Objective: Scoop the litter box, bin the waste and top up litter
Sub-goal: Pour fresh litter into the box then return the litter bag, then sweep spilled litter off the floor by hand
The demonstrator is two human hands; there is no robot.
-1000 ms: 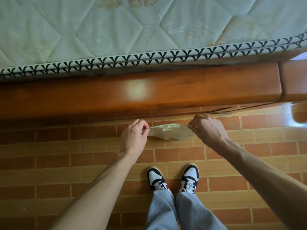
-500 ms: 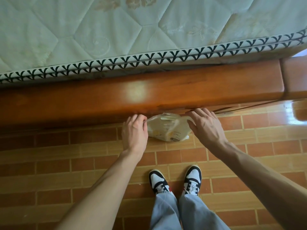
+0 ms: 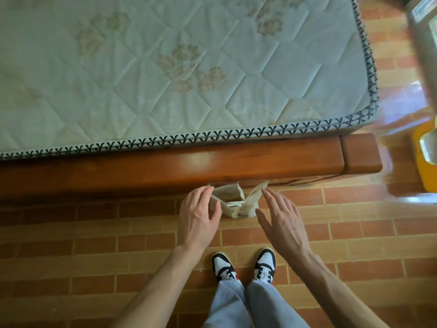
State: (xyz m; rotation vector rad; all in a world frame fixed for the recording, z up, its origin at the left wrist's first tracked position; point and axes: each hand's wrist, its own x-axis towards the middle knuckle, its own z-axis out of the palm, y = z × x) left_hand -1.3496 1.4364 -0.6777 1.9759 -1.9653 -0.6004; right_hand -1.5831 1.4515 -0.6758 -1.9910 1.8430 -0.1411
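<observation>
Both hands have let go of the bag [image 3: 236, 201], which now stands on the floor [image 3: 94, 233] against the bed frame [image 3: 165, 166], mouth open. The left hand [image 3: 197, 217] and right hand [image 3: 280, 221] hover spread on either side (holding nothing), so it is probably ready to take waste.

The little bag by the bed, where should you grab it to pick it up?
Probably by the two top flaps of the bag, pinched from above, one in each hand. It stands on the floor against the bed frame, mouth open upward.
</observation>
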